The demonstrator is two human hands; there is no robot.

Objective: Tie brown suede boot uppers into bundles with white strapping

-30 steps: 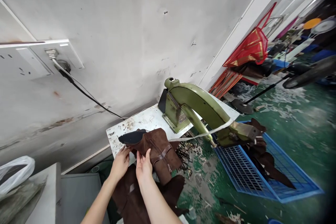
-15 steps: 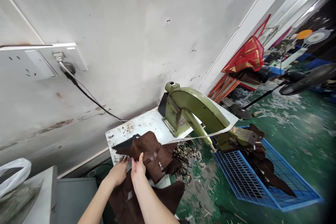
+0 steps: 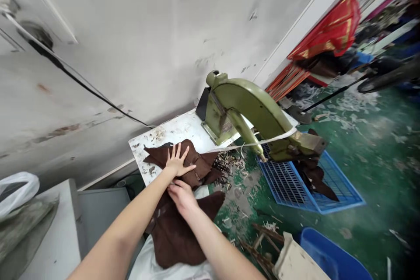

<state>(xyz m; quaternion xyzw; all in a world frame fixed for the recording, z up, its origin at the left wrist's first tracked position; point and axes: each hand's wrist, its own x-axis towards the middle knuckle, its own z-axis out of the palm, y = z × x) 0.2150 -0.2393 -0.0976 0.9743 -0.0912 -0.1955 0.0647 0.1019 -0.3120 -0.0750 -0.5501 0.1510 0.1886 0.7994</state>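
Several dark brown leather pieces (image 3: 188, 176) lie stacked on the white tabletop (image 3: 173, 127). On top of them my left hand (image 3: 177, 162) rests flat with its fingers spread. Just below it, my right hand (image 3: 183, 197) has its fingers curled at the upper edge of another brown leather piece (image 3: 179, 238), which hangs over my lap. The fingertips of that hand are partly hidden, but they appear closed on this piece. Beyond the stack stands a green curved-arm machine (image 3: 249, 100), touched by neither hand.
Right of the table, a blue plastic basket (image 3: 341, 203) holds brown pieces. Scraps (image 3: 236, 166) litter the green floor. A beige stool-like object (image 3: 298, 262) and a blue bin (image 3: 331, 253) stand at the lower right. A black cable (image 3: 98, 94) runs along the wall.
My left hand has moved up onto the stack and spread its fingers. My right hand has curled over the lower piece's edge. The view has shifted downward, bringing the blue bin into sight.
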